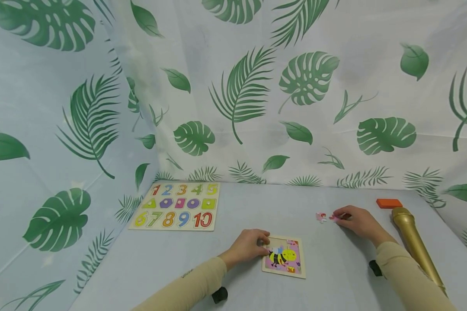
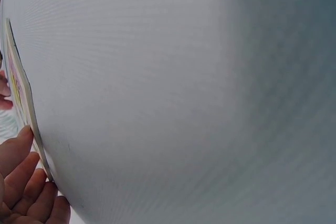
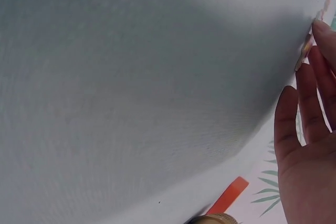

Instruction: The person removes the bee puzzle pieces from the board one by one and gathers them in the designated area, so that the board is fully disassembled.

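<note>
A wooden bee jigsaw puzzle board [image 1: 283, 273] lies flat on the table in the head view, its upper left part showing bare wood. My left hand [image 1: 246, 247] grips its left edge, the thumb on top; the left wrist view shows the thumb and fingertips [image 2: 23, 135] at the board's rim. Farther right, my right hand [image 1: 359, 223] pinches a small pink puzzle piece [image 1: 336, 219] at the table surface. Just left of it lies another pink-and-white piece [image 1: 321, 217]. In the right wrist view the held piece [image 3: 304, 52] appears edge-on between thumb and fingers.
At the back left lies a number-and-shape board [image 1: 175, 209]. A gold microphone [image 1: 418, 246] lies right of my right forearm, with an orange block [image 1: 389, 203] behind its head. Leaf-printed cloth [image 1: 257, 108] rises behind the table and along its left side.
</note>
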`<state>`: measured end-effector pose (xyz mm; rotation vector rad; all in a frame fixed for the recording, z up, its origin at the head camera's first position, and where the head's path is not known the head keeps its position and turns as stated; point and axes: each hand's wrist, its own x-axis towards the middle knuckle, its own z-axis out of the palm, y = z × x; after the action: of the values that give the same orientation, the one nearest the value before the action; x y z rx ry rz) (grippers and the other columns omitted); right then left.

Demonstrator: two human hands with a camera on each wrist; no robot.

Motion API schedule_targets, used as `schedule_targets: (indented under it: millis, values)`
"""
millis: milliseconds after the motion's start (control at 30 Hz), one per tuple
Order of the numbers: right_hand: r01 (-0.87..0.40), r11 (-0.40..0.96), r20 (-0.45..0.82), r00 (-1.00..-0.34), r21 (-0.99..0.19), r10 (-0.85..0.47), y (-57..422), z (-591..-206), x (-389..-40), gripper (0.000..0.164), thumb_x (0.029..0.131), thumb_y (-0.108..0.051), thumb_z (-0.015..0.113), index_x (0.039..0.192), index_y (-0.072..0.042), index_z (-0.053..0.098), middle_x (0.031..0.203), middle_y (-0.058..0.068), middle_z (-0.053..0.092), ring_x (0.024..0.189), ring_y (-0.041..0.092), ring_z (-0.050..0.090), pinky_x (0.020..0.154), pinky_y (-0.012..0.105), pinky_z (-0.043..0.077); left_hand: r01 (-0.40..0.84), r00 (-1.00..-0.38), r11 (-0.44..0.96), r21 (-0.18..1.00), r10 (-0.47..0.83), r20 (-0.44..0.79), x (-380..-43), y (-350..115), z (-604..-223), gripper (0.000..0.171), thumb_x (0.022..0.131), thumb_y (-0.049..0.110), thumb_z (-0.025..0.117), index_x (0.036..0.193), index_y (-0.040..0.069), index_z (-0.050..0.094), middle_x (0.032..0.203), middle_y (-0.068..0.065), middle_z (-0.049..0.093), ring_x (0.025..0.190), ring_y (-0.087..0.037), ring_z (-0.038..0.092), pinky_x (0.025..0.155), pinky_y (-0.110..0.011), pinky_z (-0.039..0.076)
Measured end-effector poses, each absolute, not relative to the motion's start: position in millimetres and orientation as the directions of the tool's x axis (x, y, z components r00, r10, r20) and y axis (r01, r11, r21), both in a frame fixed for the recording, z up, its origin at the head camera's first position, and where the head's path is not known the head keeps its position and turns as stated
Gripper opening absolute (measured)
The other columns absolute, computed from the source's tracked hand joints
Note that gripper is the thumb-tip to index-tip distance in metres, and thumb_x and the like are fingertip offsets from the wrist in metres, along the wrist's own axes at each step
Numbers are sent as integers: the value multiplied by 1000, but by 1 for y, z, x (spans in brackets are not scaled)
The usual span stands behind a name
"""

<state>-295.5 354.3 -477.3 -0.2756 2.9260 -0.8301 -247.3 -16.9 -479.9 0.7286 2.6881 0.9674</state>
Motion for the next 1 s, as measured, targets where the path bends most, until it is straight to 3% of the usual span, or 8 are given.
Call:
schedule_targets:
  millis: [367, 700, 1000]
  values:
    - [-130, 835, -36, -984, -535, -176, 336, -464, -291, 40, 94, -26, 64, 124, 1, 61, 119, 24, 60, 104, 37, 54, 86, 53, 51, 373, -862, 668, 644, 506, -25, -248, -17, -480, 20, 83, 12, 78, 102, 7, 74, 129, -2, 64, 125, -21, 55, 107, -34, 42]
    - [-255, 760, 41, -957, -598, -288, 274, -469, -261, 25, 90, -22, 70, 110, -6, 69, 108, 7, 66, 94, 22, 60, 76, 37, 54, 379, -860, 664, 645, 510, -20, -248, -18, -480, 19, 82, 12, 78, 99, 7, 74, 128, -2, 64, 124, -21, 55, 106, -35, 42]
    - [-212, 672, -27, -945, -709, -327, 230, -480, -237, 26, 87, -26, 73, 108, -10, 70, 104, 0, 64, 92, 17, 57, 80, 33, 53, 383, -856, 656, 651, 517, -18, -249, -18, -481, 19, 83, 12, 78, 100, 7, 74, 129, -3, 64, 124, -21, 55, 106, -35, 42]
